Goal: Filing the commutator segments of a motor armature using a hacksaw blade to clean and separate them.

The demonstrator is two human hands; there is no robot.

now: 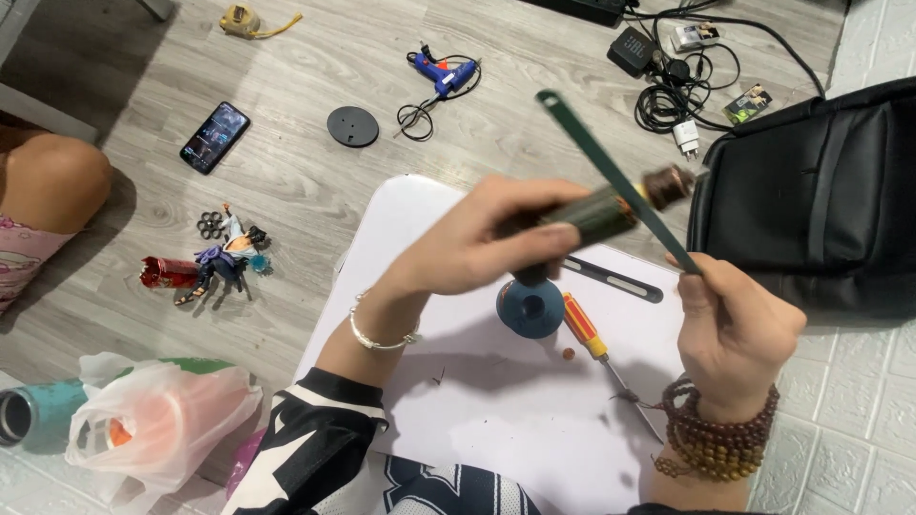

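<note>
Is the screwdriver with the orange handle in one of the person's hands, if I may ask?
No, the screwdriver lies on the white board, untouched by either hand.

A grey wood-grain plank floor (315, 191) is carrying everything. A white rounded board (506, 420) is lying on it, bearing a round blue base (530, 308), an orange-handled screwdriver (584, 327) and a flat dark slotted strip (615, 280). Also lying on the floor are a black smartphone (215, 137), a black round disc (352, 126), a blue glue gun (445, 74), a small toy figure (227, 257) and a black backpack (811, 195).
</note>
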